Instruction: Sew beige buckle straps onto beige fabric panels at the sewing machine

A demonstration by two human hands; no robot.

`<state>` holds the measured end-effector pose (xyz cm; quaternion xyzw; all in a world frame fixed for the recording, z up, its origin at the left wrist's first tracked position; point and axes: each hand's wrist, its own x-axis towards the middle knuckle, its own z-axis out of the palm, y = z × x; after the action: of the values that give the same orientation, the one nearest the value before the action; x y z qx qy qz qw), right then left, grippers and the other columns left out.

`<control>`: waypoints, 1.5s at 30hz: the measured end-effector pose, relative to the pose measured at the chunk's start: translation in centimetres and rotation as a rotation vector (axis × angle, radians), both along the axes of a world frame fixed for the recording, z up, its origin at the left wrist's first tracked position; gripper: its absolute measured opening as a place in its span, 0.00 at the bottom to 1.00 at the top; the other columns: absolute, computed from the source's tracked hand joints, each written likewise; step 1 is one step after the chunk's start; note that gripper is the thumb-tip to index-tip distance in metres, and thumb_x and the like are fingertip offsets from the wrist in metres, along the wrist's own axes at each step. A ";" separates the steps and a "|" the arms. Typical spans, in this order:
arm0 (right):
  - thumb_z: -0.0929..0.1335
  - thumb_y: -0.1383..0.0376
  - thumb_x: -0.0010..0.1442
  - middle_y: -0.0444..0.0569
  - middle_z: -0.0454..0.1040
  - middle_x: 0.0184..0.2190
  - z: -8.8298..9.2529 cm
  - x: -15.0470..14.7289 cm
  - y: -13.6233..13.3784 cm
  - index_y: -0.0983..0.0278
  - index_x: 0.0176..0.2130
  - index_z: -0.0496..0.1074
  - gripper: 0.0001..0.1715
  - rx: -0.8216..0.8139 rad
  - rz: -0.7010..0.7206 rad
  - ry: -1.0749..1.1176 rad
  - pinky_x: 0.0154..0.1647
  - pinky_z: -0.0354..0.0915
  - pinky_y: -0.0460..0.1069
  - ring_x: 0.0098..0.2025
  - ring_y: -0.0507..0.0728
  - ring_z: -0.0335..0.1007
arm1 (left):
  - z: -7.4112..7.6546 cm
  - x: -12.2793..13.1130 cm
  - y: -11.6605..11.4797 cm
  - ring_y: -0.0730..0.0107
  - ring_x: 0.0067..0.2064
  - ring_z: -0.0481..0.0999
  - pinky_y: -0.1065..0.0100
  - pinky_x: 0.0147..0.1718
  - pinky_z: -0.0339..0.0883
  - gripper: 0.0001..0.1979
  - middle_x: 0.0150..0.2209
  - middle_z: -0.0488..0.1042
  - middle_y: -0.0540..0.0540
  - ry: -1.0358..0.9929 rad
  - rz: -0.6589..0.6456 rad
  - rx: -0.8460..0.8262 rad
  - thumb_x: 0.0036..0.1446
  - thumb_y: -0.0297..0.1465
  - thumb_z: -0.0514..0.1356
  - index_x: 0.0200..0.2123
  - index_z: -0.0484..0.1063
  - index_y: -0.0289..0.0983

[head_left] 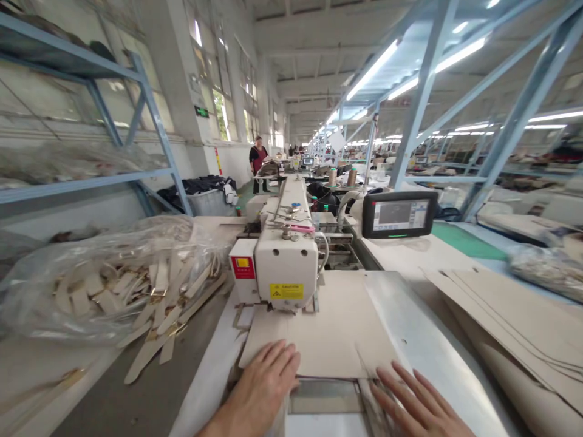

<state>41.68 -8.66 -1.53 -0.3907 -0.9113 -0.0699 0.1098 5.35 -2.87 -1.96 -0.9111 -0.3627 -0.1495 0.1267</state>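
A flat beige panel (323, 331) lies under the head of a white sewing machine (286, 261). My left hand (268, 376) rests on the panel's near left corner, palm down with its fingers stretched out. At the near right corner, my right hand (410, 394) is spread open, its fingers slightly blurred; whether it touches the panel I cannot tell. Between the two hands a grey metal plate (325, 397) shows below the panel's near edge. The needle area is hidden behind the machine head.
Left of the machine, a clear plastic bag (40, 297) spills beige straps with gold buckles (159, 303). More beige panels (514, 328) are stacked at right, near a control screen (399, 214). Blue metal racks (155, 115) flank both sides. A person (259, 161) stands far back.
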 end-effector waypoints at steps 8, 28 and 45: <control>0.64 0.62 0.66 0.52 0.62 0.67 2.9 -5.2 5.7 0.58 0.67 0.65 0.31 -0.160 -0.118 0.099 0.66 0.60 0.69 0.68 0.70 0.57 | 2.6 -1.7 4.7 0.54 0.59 0.75 0.55 0.60 0.69 0.25 0.58 0.75 0.36 0.071 0.238 -0.151 0.60 0.13 0.51 0.58 0.71 0.33; 0.61 0.58 0.70 0.61 0.61 0.67 0.7 -6.0 12.9 0.71 0.66 0.64 0.31 -0.226 -0.305 0.124 0.70 0.55 0.65 0.69 0.68 0.54 | 2.8 -3.0 8.7 0.48 0.57 0.72 0.49 0.59 0.60 0.18 0.52 0.76 0.36 0.061 0.280 -0.433 0.71 0.38 0.49 0.52 0.75 0.38; 0.57 0.55 0.73 0.61 0.55 0.69 2.6 -8.2 8.5 0.72 0.69 0.60 0.34 -0.330 -0.357 0.065 0.71 0.52 0.64 0.71 0.68 0.50 | 1.5 -2.5 8.4 0.42 0.59 0.69 0.44 0.60 0.56 0.20 0.55 0.74 0.34 0.040 0.361 -0.298 0.70 0.38 0.50 0.55 0.75 0.37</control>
<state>33.49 -0.13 1.11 -0.5604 -0.8227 0.0742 0.0599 2.83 5.54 -0.45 -0.8428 -0.5352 -0.0511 0.0227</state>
